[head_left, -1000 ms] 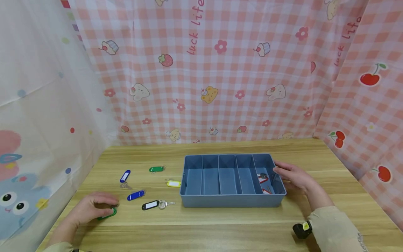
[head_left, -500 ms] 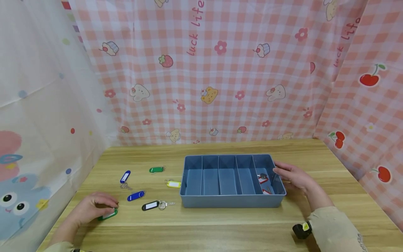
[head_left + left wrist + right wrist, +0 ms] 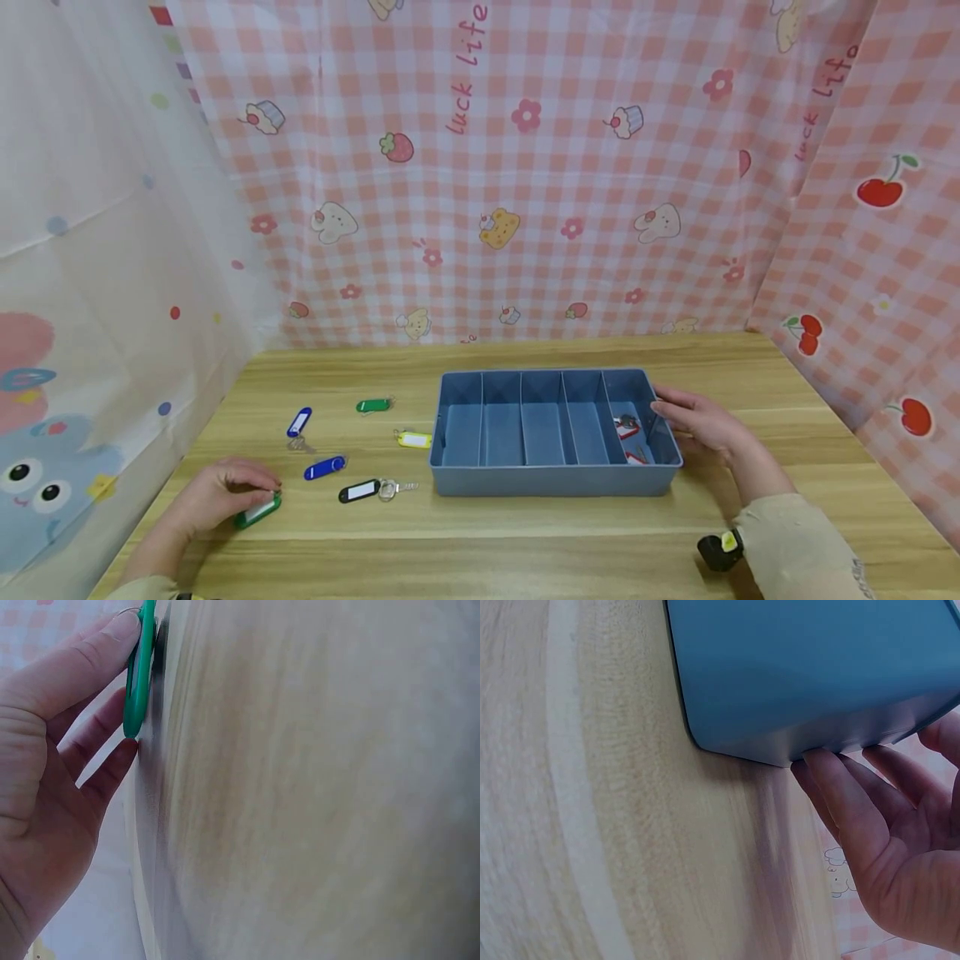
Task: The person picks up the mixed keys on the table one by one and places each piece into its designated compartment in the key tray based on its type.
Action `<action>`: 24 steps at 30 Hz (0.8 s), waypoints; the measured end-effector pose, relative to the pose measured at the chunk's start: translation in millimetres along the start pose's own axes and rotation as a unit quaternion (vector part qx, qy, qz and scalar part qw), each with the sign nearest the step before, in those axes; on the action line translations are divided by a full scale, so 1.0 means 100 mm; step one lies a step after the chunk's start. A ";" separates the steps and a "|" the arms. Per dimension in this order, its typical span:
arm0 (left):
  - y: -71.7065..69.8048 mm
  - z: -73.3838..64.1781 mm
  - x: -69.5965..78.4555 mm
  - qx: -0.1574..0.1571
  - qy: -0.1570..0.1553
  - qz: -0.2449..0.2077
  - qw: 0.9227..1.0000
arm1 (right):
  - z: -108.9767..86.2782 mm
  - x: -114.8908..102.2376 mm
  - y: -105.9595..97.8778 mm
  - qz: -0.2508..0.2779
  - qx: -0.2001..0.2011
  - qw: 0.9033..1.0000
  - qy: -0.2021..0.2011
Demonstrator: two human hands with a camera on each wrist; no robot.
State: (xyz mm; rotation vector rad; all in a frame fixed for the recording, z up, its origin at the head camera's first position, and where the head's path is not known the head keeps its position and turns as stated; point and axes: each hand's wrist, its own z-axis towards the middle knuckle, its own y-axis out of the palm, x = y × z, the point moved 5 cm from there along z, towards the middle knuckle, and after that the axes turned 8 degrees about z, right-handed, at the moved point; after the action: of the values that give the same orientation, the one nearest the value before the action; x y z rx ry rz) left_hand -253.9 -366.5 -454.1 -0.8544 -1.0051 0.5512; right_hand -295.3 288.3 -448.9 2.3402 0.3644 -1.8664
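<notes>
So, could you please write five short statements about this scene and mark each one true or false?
1. The left hand holds a green tag. True.
2. Red tags lie in the rightmost compartment of the tray. True.
3. Both hands hold tags. False: the right hand touches the outside of the tray.
4. All the tags lie in the tray. False: a yellow tag, for example, lies on the table.
5. Two blue tags lie on the table. True.

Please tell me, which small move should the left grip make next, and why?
Probably raise the green tag toward the blue tray: the left grip pinches it close to the table, and red tags lie in the tray's rightmost compartment.
</notes>
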 end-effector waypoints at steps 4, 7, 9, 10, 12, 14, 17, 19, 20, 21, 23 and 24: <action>0.00 0.01 0.01 -0.004 -0.025 0.013 1.000 | 0.00 0.00 0.00 0.004 0.001 1.000 0.002; 0.00 0.01 0.02 -0.007 -0.038 0.015 0.999 | 0.00 0.00 0.00 0.006 -0.003 1.000 0.000; 0.00 0.01 0.03 -0.007 -0.050 0.015 0.999 | 0.00 0.00 0.00 0.007 -0.003 1.000 0.000; 0.00 0.01 0.03 -0.007 -0.057 0.017 0.998 | 0.00 0.00 0.00 0.007 -0.004 1.000 0.000; -0.01 0.01 0.03 -0.004 -0.067 0.018 0.998 | 0.00 0.00 0.00 0.006 -0.002 1.000 0.001; -0.02 0.01 0.03 0.002 -0.073 0.021 0.997 | 0.00 0.01 0.00 0.004 -0.002 1.000 0.002; -0.03 0.01 0.03 0.016 -0.071 0.027 0.997 | 0.00 0.01 0.00 0.001 -0.003 1.000 0.001; -0.04 0.02 0.03 0.024 -0.068 0.032 0.997 | 0.00 0.01 0.00 0.004 -0.001 1.000 0.001; -0.05 0.02 0.02 0.028 -0.069 0.033 0.997 | 0.00 0.01 -0.01 0.006 0.000 1.000 0.001; -0.05 0.02 0.03 0.031 -0.068 0.035 0.997 | 0.00 0.01 -0.01 0.007 -0.001 1.000 0.001; -0.06 0.02 0.03 0.036 -0.069 0.044 0.996 | 0.00 0.01 -0.01 0.009 0.000 1.000 0.001; -0.07 0.02 0.03 0.039 -0.071 0.049 0.996 | 0.00 0.01 -0.01 0.010 0.000 1.000 0.001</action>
State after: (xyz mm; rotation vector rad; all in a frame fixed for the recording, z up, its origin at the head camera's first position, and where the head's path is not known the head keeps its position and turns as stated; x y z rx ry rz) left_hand -254.2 -367.9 -446.7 -0.8053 -1.0675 0.7381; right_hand -295.4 289.1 -449.9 2.3369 0.3406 -1.8554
